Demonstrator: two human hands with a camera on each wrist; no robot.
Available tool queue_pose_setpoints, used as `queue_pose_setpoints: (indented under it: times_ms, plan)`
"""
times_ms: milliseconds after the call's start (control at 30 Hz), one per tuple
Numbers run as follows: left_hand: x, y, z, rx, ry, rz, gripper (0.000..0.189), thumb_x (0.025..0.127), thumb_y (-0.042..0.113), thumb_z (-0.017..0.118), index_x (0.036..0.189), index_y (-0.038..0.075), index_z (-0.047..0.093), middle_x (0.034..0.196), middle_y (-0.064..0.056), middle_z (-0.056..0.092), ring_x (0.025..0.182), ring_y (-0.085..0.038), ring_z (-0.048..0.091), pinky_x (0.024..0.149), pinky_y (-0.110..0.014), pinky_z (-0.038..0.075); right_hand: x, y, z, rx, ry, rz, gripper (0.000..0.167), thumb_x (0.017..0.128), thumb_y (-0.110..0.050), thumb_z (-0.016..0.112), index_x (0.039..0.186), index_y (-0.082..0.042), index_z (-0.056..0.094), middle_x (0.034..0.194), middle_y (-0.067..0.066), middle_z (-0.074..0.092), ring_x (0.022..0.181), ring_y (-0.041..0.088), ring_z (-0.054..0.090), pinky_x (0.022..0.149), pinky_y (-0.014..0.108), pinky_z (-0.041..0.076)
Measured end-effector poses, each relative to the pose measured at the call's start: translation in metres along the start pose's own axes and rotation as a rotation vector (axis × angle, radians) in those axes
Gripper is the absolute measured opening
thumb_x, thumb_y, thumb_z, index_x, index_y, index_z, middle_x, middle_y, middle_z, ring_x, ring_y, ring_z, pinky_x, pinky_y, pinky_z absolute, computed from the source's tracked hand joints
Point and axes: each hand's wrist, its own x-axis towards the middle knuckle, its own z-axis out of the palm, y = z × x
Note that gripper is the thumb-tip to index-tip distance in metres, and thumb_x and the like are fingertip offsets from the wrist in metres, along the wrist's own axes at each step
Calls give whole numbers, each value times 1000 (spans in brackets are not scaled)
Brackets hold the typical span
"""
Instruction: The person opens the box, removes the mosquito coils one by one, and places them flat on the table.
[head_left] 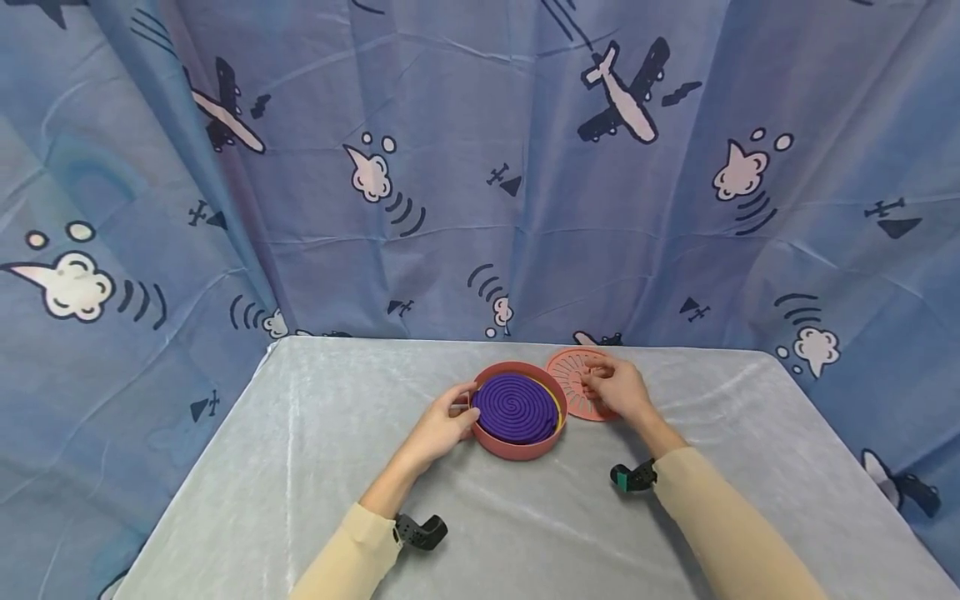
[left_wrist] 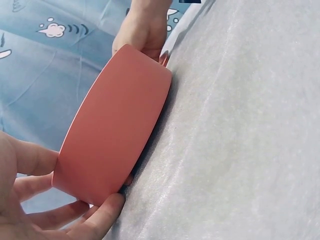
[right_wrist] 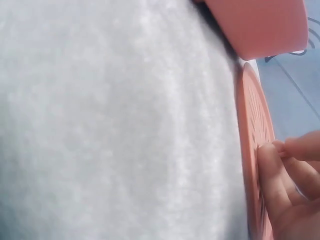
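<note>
A round salmon-coloured box (head_left: 519, 451) stands on the table with a purple spiral coil (head_left: 513, 408) inside. A sliver of yellow (head_left: 558, 421) shows along the coil's right edge. My left hand (head_left: 441, 427) grips the box at its left side, the thumb at the rim and the other fingers around the wall. Beside the box, at its back right, lies a flat round lid (head_left: 564, 367) with radial slots. Over the lid's middle, my right hand (head_left: 621, 390) pinches with thumb and fingertips at a small raised part, mostly hidden by the fingers.
A pale cloth covers the table (head_left: 360, 400). Close behind the lid, the table's far edge meets a blue curtain (head_left: 450, 167) printed with planes and clouds. Each wrist wears a black strap device, such as the left one (head_left: 422, 532).
</note>
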Motion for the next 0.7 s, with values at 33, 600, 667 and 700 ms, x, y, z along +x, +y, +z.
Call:
queue_pose_setpoints:
  times_ms: [33, 600, 667, 700]
  plan:
    - [0, 0, 1, -2, -2, -1, 48, 104, 13, 58, 150, 9, 48, 140, -24, 50, 125, -36, 56, 90, -43, 59, -1, 1, 0, -4, -3, 2, 38, 100, -8, 65, 135, 6, 60, 105, 23, 70, 73, 15, 71, 63, 26, 60]
    - [2, -2, 0, 6, 6, 4, 48, 103, 13, 59, 150, 10, 49, 141, -24, 50, 125, -36, 57, 88, -38, 60, -24, -27, -22, -319, -10, -148, 34, 100, -13, 64, 129, 5, 65, 111, 20, 71, 98, 33, 67, 83, 47, 55]
    - [3, -3, 0, 11, 7, 6, 48, 103, 13, 60, 150, 10, 49, 140, -24, 51, 124, -36, 57, 88, -38, 60, -27, -32, -24, -333, -21, -154, 33, 100, -14, 64, 128, 5, 66, 111, 20, 71, 99, 33, 67, 85, 48, 55]
    - [3, -3, 0, 13, 8, 9, 48, 103, 13, 60, 150, 9, 49, 140, -24, 51, 124, -36, 58, 87, -38, 60, -29, -35, -25, -338, -24, -157, 33, 100, -15, 64, 127, 4, 66, 111, 19, 71, 99, 33, 67, 86, 49, 55]
